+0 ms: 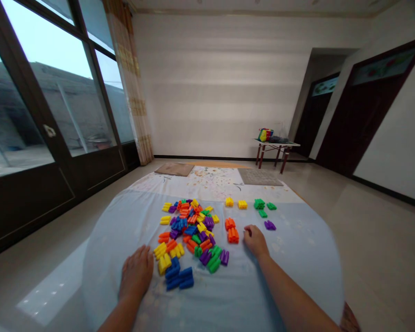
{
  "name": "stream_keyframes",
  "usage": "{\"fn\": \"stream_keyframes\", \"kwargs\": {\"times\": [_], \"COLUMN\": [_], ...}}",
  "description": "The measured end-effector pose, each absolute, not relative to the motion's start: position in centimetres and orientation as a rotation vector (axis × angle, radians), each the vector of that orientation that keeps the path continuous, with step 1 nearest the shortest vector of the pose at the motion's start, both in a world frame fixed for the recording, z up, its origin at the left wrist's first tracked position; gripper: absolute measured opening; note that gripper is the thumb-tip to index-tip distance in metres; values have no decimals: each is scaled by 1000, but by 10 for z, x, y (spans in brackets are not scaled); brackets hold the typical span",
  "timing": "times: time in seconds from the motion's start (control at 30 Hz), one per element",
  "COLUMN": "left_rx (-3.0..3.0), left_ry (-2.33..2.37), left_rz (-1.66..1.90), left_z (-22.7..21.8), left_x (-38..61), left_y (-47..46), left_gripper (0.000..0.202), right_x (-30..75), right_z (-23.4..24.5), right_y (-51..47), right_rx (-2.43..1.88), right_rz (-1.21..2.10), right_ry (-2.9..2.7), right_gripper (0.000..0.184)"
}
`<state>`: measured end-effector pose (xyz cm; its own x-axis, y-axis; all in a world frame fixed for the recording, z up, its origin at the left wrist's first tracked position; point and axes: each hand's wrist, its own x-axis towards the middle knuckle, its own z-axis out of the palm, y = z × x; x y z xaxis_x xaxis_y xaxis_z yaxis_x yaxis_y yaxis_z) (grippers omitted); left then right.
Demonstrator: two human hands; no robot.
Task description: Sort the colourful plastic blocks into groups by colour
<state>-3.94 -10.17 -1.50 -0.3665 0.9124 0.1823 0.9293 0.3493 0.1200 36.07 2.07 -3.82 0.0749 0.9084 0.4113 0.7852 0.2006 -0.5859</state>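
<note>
My left hand (136,272) lies flat on the table, fingers stretched out and holding nothing, just left of a loose heap of plastic blocks. Yellow blocks (164,263) and blue blocks (180,278) are closest to it. The heap (192,221) mixes orange, yellow, blue, green and purple ridged pieces. My right hand (256,240) rests with fingers curled in, right of the orange blocks (232,230) and apart from them; no block shows in it. Farther back are two yellow blocks (229,202), several green blocks (259,204) and a purple block (270,225).
A pale blue cloth covers the round table (297,267); its far part has a floral print. A brown mat (174,169) and a grey mat (260,176) lie at the far edge. Beyond stands a small table (280,144) with a colourful bag (265,134). Glass doors are at left.
</note>
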Motion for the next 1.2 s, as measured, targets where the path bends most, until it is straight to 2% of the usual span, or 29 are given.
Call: {"fn": "stream_keyframes", "kwargs": {"times": [0.2,0.57,0.7,0.93,1.2], "left_rx": [-1746,-1788,-1666,-2016,-2180], "left_ry": [-2484,-2426,-2474,-2268,-2306], "left_rz": [-299,-494,-628,-739,-571], "left_z": [-18,-61,-33,36,39], "left_x": [-42,-77,-84,-43,11], "left_y": [-106,-99,-62,49,122], "left_gripper": [54,55,54,52,57], "right_x": [362,363,362,359,359], "right_z": [-37,-44,-42,-37,-36], "right_y": [17,16,16,15,15], "right_rx": [-1575,-1526,-1530,-1514,-1511], "right_rz": [238,361,395,401,411], "right_ry": [-1734,-1668,-1651,-1638,-1636], "right_gripper": [25,25,24,24,24]}}
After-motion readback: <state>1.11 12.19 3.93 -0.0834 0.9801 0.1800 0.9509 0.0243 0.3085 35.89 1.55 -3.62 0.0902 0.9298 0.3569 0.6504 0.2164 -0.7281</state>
